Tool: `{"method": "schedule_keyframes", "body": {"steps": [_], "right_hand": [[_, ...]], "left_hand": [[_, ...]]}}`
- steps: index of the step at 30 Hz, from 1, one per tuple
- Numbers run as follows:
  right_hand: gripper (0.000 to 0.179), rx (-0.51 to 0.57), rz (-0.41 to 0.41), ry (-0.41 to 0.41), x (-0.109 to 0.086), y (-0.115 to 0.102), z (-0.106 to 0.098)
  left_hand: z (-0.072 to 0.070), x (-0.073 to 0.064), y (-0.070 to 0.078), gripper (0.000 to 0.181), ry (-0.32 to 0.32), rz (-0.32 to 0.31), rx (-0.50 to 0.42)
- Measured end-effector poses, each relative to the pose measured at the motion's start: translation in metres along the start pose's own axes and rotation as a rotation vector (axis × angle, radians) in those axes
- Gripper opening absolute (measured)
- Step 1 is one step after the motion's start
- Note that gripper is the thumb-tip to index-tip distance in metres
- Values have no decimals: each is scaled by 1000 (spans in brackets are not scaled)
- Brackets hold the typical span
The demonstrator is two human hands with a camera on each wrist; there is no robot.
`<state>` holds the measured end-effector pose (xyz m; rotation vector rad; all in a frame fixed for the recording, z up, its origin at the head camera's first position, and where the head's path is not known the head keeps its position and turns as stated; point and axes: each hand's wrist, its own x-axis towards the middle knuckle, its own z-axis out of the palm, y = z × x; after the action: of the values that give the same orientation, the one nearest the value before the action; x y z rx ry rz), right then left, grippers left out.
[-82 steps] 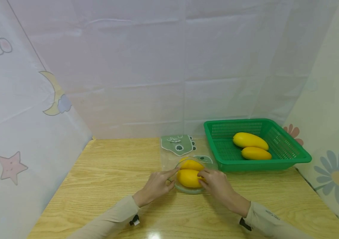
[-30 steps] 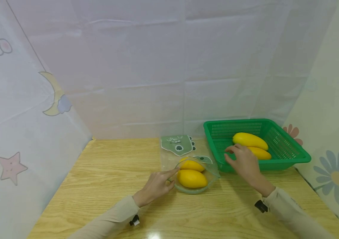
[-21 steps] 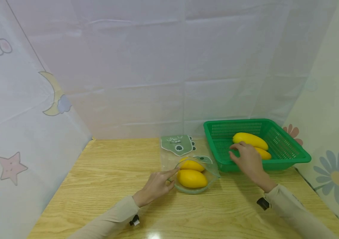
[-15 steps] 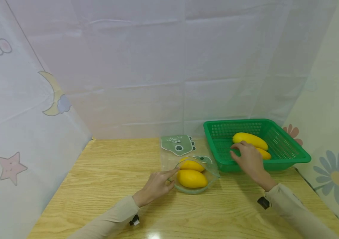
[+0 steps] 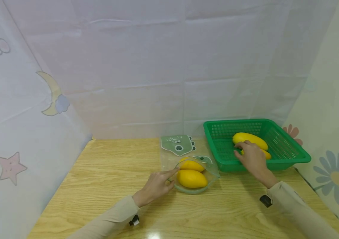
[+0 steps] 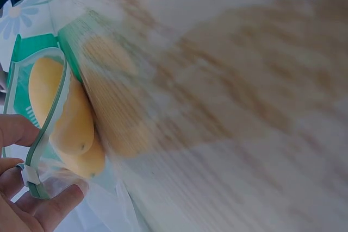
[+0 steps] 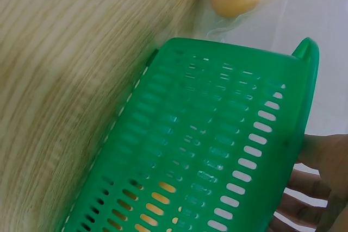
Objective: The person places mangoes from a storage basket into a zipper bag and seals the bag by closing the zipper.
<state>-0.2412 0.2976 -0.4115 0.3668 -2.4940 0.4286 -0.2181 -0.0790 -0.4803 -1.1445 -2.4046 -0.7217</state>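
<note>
My left hand (image 5: 154,187) pinches the left edge of the mouth of a clear slider zip bag (image 5: 166,162) with a green cartoon print. The bag lies on the table with its mouth parted. Two yellow mangoes are inside, the front mango (image 5: 191,178) nearest the mouth; the left wrist view shows the white slider (image 6: 31,174) by my fingers. My right hand (image 5: 253,159) reaches over the front rim of a green basket (image 5: 223,149), fingers loosely bent above the nearer mango (image 5: 266,154), partly covering it. A farther mango (image 5: 250,140) lies behind. I see nothing in the right hand.
The basket's perforated wall (image 7: 217,123) and raised rim stand between the right wrist and the mangoes. A wooden table (image 5: 112,166) bears everything. Printed cloth (image 5: 136,83) hangs behind and at both sides.
My right hand left the bag's right side and moved right to the basket, then slightly farther in over the nearer mango. The left hand keeps its place on the bag.
</note>
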Motion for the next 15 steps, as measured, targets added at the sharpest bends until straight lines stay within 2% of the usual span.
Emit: {"method": "schedule_keyframes", "body": {"steps": [9,15], "right_hand": [[24,4,3,-34,1,11,-1],[31,-9,52,-96,3,20,-4]], "left_hand": [[-1,0,1,55,-3,-1,-2],[-2,1,2,54,-7,-3,-1]]}}
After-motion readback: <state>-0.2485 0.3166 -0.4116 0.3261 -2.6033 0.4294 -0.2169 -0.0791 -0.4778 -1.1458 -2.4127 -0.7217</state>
